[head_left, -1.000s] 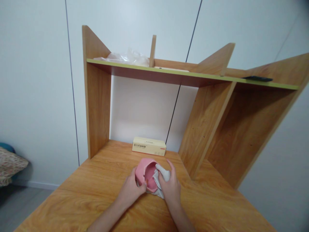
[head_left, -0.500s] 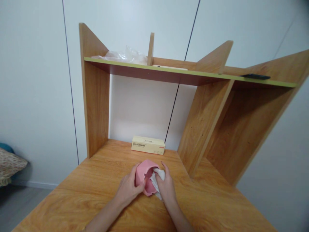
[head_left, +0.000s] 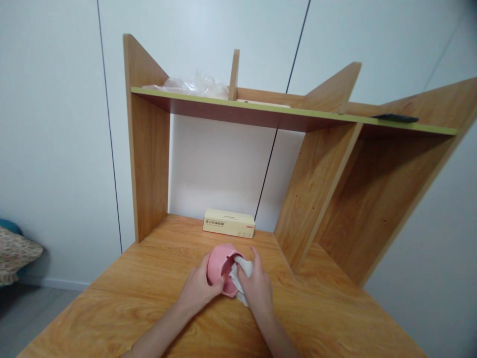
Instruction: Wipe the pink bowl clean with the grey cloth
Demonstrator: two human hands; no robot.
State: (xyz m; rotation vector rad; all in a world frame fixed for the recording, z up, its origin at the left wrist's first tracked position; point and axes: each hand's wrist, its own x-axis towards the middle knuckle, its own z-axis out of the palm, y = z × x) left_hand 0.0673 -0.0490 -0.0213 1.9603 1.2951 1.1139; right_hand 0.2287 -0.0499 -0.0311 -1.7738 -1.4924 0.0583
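Observation:
A pink ashtray (head_left: 218,263), with faceted sides and a notched rim, is tilted so that its opening faces right and towards me. My left hand (head_left: 199,288) grips it from the left, the thumb at the rim and the fingers behind the outer wall. My right hand (head_left: 257,286) pinches a crumpled white cloth (head_left: 244,266). Part of the cloth is inside the opening, and a loose end hangs below. The right index finger points up, and some fingertips are hidden by the cloth.
Behind my hands a cream box (head_left: 229,223) lies on the wooden desk (head_left: 149,278). The shelf (head_left: 261,109) overhead holds a clear plastic bag (head_left: 197,85) and a dark flat item (head_left: 397,118). An upright panel (head_left: 316,194) stands at the right. Patterned fabric (head_left: 18,253) shows at far left.
The ashtray has turned a little in my left hand, and its rim notch now sits higher. My right hand has shifted slightly with the cloth at the opening.

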